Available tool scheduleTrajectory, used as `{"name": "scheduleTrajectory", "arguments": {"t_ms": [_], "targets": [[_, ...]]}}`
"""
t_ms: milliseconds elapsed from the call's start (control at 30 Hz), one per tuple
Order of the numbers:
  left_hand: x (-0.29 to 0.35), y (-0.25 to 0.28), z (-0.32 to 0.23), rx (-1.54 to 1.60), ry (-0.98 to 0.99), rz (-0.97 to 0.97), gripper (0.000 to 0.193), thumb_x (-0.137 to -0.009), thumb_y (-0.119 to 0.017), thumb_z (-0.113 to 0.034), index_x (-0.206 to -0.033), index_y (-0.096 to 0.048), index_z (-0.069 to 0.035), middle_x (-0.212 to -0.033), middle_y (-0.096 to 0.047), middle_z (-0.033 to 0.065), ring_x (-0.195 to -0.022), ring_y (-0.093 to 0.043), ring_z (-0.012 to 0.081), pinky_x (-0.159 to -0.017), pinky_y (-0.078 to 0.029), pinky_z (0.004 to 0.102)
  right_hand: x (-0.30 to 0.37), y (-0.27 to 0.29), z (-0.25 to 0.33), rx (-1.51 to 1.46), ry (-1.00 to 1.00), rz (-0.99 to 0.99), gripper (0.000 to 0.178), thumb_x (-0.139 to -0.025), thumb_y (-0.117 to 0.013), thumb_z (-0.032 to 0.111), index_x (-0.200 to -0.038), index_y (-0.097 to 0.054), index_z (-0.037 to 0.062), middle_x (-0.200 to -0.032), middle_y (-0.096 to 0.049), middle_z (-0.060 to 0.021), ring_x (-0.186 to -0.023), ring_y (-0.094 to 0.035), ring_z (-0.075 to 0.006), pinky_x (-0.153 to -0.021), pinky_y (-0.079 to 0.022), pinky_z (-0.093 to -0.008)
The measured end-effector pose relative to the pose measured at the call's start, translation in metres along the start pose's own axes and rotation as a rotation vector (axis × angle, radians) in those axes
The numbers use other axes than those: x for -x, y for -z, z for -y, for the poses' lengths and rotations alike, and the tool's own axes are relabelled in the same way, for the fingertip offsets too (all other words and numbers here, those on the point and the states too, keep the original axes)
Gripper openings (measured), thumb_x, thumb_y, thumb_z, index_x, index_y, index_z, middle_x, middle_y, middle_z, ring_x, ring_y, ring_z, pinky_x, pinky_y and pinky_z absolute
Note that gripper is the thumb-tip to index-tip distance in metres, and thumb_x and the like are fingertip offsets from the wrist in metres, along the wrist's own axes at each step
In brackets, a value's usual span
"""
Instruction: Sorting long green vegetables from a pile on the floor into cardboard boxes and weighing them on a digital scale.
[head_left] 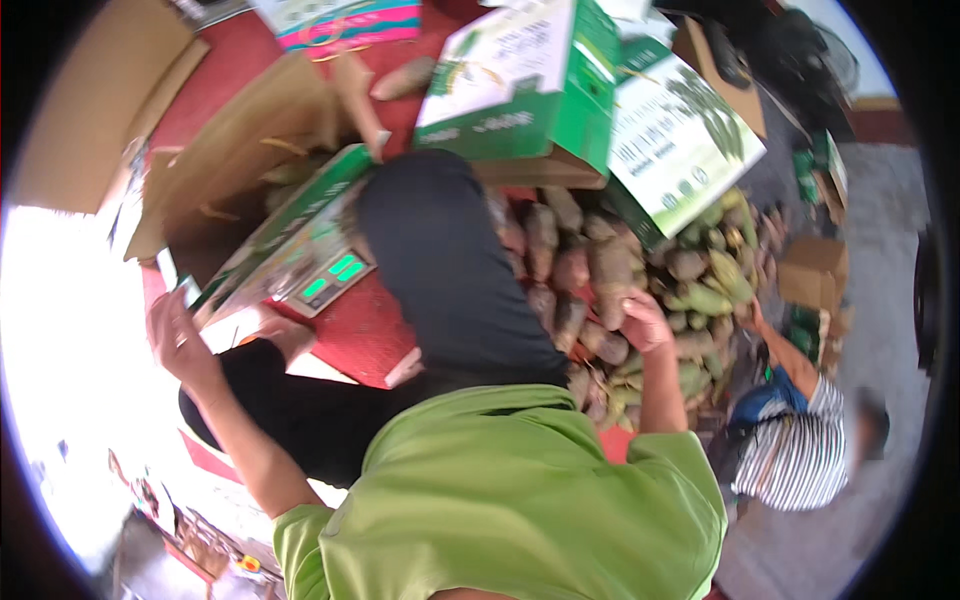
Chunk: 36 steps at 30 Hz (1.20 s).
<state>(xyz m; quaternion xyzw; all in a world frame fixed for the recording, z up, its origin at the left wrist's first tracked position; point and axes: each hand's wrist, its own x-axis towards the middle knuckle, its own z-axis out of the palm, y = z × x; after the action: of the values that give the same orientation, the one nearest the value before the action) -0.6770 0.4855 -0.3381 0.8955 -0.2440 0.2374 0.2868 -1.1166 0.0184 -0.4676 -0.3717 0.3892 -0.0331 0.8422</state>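
My right hand (648, 322) reaches over a heap of vegetables on the right, its fingers closed about the lower end of a brown, oblong vegetable (610, 275). On the left, my left hand (178, 338) is beside the near corner of an open carton (285, 235) with a green and white printed side. Its fingers are bent and blurred, so whether they grip the carton's edge is unclear. Some vegetables (290, 172) lie inside that carton. Next to its printed side is a scale (330, 284) with a green lit display.
Two green and white cartons (515, 90) (685, 140) rest behind the heap, whose right part holds greener vegetables (725, 275). A loose vegetable (404, 78) lies on the red floor covering (365, 330). At right, a person in a striped top (795, 455) reaches into the heap.
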Motion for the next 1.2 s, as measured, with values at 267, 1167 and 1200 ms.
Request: {"name": "scheduleTrajectory", "arguments": {"t_ms": [267,1167,1200], "targets": [[-0.008,0.014,-0.044,-0.025,-0.055,0.102,0.006,-0.076,-0.068,-0.005,-0.081,-0.068,-0.001,-0.079,-0.060,0.0095,-0.085,-0.057,0.0274,-0.083,-0.042,0.0380,-0.056,-0.230,0.177,0.604,0.277,0.325,0.071,-0.066,-0.076,0.025,-0.125,-0.052,-0.0068,-0.112,-0.062,-0.0105,-0.101,-0.059,-0.0172,-0.092,-0.045,-0.0304],[-0.010,0.024,-0.021,0.111,0.155,-0.178,0.009,-0.084,-0.061,0.000,-0.089,-0.068,0.003,-0.085,-0.065,0.0105,-0.084,-0.059,0.0216,-0.077,-0.045,0.0313,-0.138,-0.326,0.179,0.960,0.481,0.065,0.033,-0.090,-0.061,0.024,-0.116,-0.062,0.0042,-0.099,-0.067,-0.0045,-0.086,-0.061,-0.0106,-0.073,-0.044,-0.0244],[-0.008,0.023,-0.016,0.127,0.189,-0.211,0.009,-0.085,-0.061,0.000,-0.089,-0.068,0.003,-0.087,-0.066,0.0101,-0.082,-0.059,0.0201,-0.077,-0.046,0.0303,-0.140,-0.311,0.175,0.962,0.473,0.083,0.033,-0.090,-0.061,0.024,-0.116,-0.062,0.0042,-0.099,-0.067,-0.0045,-0.086,-0.061,-0.0106,-0.073,-0.044,-0.0244]]}}
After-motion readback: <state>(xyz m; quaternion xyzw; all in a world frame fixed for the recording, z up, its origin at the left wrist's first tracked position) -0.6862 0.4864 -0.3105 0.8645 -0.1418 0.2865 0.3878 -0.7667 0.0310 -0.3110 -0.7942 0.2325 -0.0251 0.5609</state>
